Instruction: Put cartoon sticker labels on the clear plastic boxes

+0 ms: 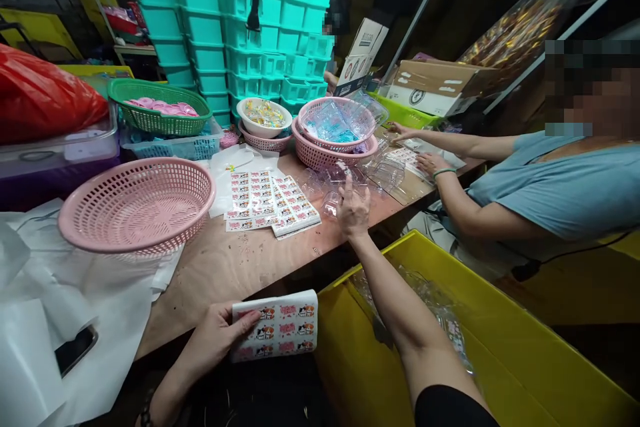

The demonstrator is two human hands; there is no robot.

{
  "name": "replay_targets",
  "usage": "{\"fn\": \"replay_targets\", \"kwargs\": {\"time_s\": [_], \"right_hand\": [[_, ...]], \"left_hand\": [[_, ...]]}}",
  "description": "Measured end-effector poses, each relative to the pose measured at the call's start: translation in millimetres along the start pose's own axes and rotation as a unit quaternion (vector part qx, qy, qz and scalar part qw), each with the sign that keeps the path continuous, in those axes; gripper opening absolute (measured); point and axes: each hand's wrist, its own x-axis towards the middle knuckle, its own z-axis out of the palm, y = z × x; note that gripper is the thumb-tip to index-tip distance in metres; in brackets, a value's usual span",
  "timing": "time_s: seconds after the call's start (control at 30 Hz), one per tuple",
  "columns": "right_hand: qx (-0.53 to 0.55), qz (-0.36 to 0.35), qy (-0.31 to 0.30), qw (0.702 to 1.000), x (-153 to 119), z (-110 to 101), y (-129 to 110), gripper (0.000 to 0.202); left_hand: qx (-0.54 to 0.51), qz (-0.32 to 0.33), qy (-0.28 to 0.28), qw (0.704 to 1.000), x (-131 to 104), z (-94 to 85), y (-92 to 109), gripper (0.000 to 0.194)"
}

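My left grip (223,332) is clenched on a folded sticker sheet (290,328), thumb laid across its printed face, and I have it just off the near edge of the bench (215,267). My right grip (354,208) is released, fingers spread, out over the bench beside some clear plastic packs (387,173); I can't tell from here whether the fingertips touch them. Just left of that hand, more sticker sheets (295,207) lie overlapping, with a wide pink basket (137,203) further left. Beneath my right forearm stands a yellow bin (530,353) with clear packaging inside. Behind the packs, stacked pink baskets (320,153) carry blue contents. On my right, a co-worker (560,180) has both hands at the bench, and turquoise crates (250,47) rise at the back.
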Motion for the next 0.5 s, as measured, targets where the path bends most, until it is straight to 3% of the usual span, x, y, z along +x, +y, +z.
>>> {"fn": "replay_targets", "kwargs": {"time_s": [0.1, 0.17, 0.33, 0.5], "right_hand": [[0.037, -0.004, 0.043, 0.998, -11.9, -5.4, -9.8, 0.06], [0.091, -0.034, 0.05, 0.994, -25.1, -7.4, -25.1, 0.059], [0.177, -0.154, -0.01, 0.972, -67.2, 1.3, -80.5, 0.048], [0.227, -0.309, -0.057, 0.922, -105.9, 14.6, -131.4, 0.043]], "left_hand": [[0.013, 0.009, 0.025, 1.0, -3.5, -4.5, 2.7, 0.053], [0.063, 0.059, 0.043, 0.995, -4.6, -6.3, 7.4, 0.045], [0.226, 0.23, 0.09, 0.942, -4.3, -9.7, 18.7, 0.026], [0.336, 0.284, 0.094, 0.893, -12.7, -25.3, 24.5, 0.024]]}}
